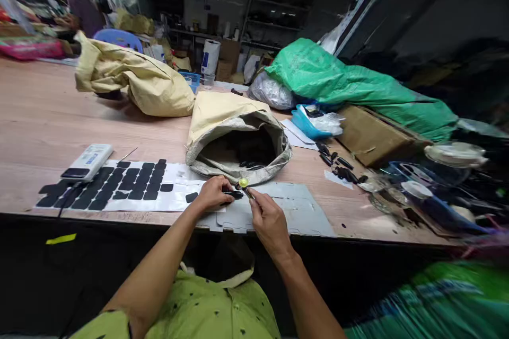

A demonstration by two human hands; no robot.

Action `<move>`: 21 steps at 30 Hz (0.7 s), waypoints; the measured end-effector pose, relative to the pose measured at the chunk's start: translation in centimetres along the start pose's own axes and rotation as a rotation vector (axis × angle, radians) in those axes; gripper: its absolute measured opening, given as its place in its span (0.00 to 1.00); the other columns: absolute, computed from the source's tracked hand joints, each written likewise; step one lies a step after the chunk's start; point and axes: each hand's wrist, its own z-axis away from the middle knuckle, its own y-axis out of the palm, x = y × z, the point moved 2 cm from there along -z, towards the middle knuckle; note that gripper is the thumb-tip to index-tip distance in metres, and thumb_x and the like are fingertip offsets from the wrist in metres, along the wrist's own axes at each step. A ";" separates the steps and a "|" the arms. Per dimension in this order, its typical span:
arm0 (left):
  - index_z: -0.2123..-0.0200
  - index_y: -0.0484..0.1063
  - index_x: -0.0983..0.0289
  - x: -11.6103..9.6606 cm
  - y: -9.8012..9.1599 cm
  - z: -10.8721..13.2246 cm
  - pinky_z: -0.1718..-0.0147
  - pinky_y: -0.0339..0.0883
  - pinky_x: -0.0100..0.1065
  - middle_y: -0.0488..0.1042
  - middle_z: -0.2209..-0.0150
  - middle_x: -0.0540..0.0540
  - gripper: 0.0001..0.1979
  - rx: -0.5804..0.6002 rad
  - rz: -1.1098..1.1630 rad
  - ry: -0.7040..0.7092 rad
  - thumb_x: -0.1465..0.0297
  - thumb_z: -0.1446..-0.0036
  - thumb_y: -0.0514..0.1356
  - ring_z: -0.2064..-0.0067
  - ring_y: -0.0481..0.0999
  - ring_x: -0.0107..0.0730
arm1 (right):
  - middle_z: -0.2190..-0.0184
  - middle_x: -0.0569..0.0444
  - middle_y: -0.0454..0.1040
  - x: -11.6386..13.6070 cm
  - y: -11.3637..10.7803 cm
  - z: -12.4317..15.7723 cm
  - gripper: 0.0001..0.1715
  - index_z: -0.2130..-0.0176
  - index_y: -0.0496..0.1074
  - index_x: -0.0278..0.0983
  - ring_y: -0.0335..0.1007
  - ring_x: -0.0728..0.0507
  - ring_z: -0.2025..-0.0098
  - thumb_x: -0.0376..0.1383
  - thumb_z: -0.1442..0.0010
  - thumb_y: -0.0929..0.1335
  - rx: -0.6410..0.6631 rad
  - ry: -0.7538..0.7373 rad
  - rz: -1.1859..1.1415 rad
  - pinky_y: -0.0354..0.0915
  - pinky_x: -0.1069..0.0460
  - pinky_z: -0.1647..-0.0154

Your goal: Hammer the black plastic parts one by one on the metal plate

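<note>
My left hand (213, 194) is closed on a small black elongated part (234, 194), just in front of the open sack. My right hand (271, 221) pinches a thin dark tool (248, 190), its tip close to that part. A round yellow-green piece (243, 183) shows at the tool's far end; whether it belongs to the tool I cannot tell. Beneath both hands lies a grey sheet (306, 212). Behind them, the mouth of the cream sack (226, 103) faces me, with several black parts (248, 164) inside. A black pad (192, 197) lies left of my left hand.
Rows of black pads (131, 180) on white backing and a white device (89, 161) lie left. Loose black parts (344, 172), a cardboard box (369, 132) under a green sack (350, 82), and cluttered trays (421, 190) occupy the right. Another person (81, 8) sits far left.
</note>
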 end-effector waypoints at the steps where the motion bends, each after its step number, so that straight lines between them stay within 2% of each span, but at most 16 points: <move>1: 0.66 0.80 0.64 0.0 0.0 0.0 0.62 0.64 0.32 0.74 0.65 0.52 0.09 -0.003 -0.005 0.001 0.74 0.55 0.69 0.62 0.74 0.35 | 0.54 0.47 0.77 -0.2 0.0 0.2 0.21 0.46 0.73 0.36 0.74 0.43 0.53 0.35 0.33 0.60 0.004 0.003 0.009 0.68 0.48 0.49; 7: 0.67 0.79 0.63 0.2 0.0 -0.1 0.63 0.64 0.32 0.75 0.65 0.51 0.08 -0.017 -0.009 -0.003 0.73 0.55 0.68 0.62 0.73 0.34 | 0.55 0.49 0.77 -1.1 0.2 0.9 0.20 0.46 0.74 0.38 0.74 0.44 0.53 0.34 0.34 0.60 0.034 0.012 0.017 0.68 0.50 0.50; 11: 0.67 0.79 0.63 0.0 0.0 0.1 0.63 0.63 0.32 0.74 0.66 0.51 0.07 -0.023 -0.017 0.006 0.72 0.54 0.67 0.61 0.73 0.35 | 0.53 0.50 0.77 -2.0 0.0 -0.3 0.20 0.46 0.73 0.39 0.73 0.44 0.52 0.34 0.34 0.61 -0.036 0.035 0.043 0.66 0.51 0.50; 16: 0.66 0.79 0.62 -0.1 0.1 0.4 0.62 0.63 0.33 0.73 0.66 0.51 0.08 -0.036 -0.047 0.017 0.69 0.53 0.68 0.61 0.72 0.36 | 0.58 0.52 0.77 -4.1 0.3 -2.2 0.19 0.48 0.75 0.41 0.71 0.45 0.58 0.34 0.36 0.64 -0.088 0.091 0.260 0.63 0.52 0.59; 21: 0.68 0.78 0.62 0.2 0.2 0.1 0.63 0.62 0.33 0.73 0.66 0.51 0.07 -0.038 -0.039 0.034 0.68 0.52 0.68 0.60 0.71 0.36 | 0.63 0.52 0.75 -5.4 1.7 -2.4 0.17 0.50 0.76 0.40 0.66 0.44 0.61 0.33 0.36 0.65 -0.068 -0.001 0.433 0.59 0.51 0.60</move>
